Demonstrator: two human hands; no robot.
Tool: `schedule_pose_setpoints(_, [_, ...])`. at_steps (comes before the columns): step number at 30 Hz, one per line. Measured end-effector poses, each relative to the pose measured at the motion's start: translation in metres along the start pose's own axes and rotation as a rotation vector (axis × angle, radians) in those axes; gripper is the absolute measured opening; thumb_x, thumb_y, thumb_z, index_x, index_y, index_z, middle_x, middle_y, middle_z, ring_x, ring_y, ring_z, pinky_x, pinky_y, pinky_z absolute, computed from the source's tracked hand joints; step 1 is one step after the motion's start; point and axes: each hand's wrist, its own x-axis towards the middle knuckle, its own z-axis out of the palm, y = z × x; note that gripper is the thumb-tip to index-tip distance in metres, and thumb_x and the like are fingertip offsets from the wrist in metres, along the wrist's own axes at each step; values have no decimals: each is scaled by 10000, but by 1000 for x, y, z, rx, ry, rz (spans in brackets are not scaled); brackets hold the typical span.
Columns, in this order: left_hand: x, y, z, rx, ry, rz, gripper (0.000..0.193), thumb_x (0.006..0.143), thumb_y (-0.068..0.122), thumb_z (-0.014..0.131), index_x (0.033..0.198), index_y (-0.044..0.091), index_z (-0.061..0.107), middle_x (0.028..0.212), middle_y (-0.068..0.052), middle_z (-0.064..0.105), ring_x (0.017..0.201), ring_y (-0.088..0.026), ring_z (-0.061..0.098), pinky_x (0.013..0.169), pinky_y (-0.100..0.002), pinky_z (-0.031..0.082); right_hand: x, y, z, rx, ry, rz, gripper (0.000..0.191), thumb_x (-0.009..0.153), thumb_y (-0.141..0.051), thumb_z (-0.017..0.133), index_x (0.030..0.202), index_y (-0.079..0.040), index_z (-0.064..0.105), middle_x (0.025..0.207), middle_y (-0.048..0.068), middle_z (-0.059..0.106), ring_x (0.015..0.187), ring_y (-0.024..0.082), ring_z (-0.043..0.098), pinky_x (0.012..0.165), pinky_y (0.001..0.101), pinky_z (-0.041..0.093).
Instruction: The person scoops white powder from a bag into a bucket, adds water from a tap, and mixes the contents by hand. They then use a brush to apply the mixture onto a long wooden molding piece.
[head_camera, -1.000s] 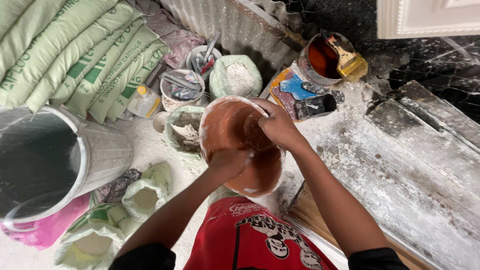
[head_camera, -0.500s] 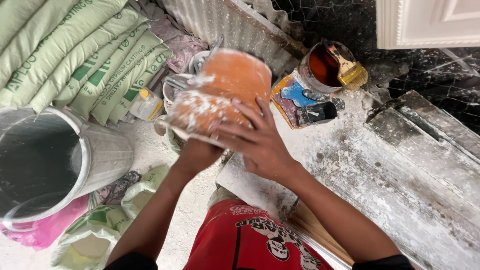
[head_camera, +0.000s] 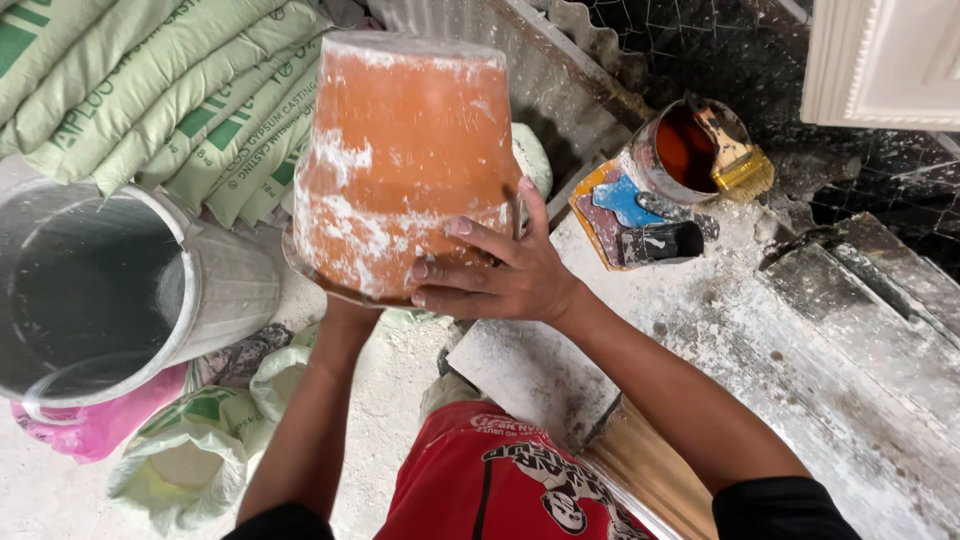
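An orange bucket, streaked and caked with white powder, is being held upside down in the air, its base turned up toward the camera and its rim pointing down. The right hand is pressing flat against the bucket's side near the rim, fingers spread across the dusty plastic, so its grip is holding the bucket. The left hand is reaching up beneath the rim and is hidden behind the bucket; only the forearm is showing, so I cannot tell how that grip is set.

To the left, a large grey bin is standing open. Behind it, pale green sacks are lying stacked against one another. Below the bin, a pink bag and crumpled green sacks are lying on the powdery floor. To the right, on the white-dusted worktop, a tin of reddish-brown liquid is standing with a yellow brush resting across its rim, just beside a blue scraper.
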Motion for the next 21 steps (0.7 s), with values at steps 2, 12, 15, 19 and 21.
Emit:
schedule_pose_setpoints(2, [2,-8,5,-10,-52,-33,555,914,350,654,1337,5,554,1155,-225,689,995,-366,698,848,-481,574,2,-1,8,25,-10,28,330,1061,-428,758,1354,-516,633,1558,-244,481,1552,171,289,1263,702,69])
schedule_pose_setpoints(12, [8,-99,35,-7,80,68,349,1075,269,575,1279,-15,567,990,-239,726,729,-329,760,565,-377,616,-21,35,54,68,72,696,410,949,87,657,1255,-187,667,1518,-25,542,1616,348,316,1336,556,240])
schedule_pose_setpoints(15, [27,-136,75,60,-98,-321,399,1005,331,573,1311,75,575,1019,-202,740,844,-383,733,712,-480,585,-40,46,50,378,248,1088,686,833,55,709,1483,32,490,1646,191,359,1584,331,295,1317,489,291])
schedule_pose_setpoints(19, [102,-202,127,205,-359,-648,417,998,355,548,1322,95,581,1134,-217,729,1050,-431,689,888,-545,542,-84,49,52,292,310,1684,633,908,81,498,1540,40,523,1386,215,625,1155,241,651,972,377,538])
schedule_pose_setpoints(21, [132,-228,151,268,-446,-722,387,1013,369,515,1271,105,629,1157,-201,734,1085,-408,699,925,-526,552,-114,51,57,288,315,1802,651,894,86,496,1543,39,517,1389,213,624,1162,243,648,974,378,536])
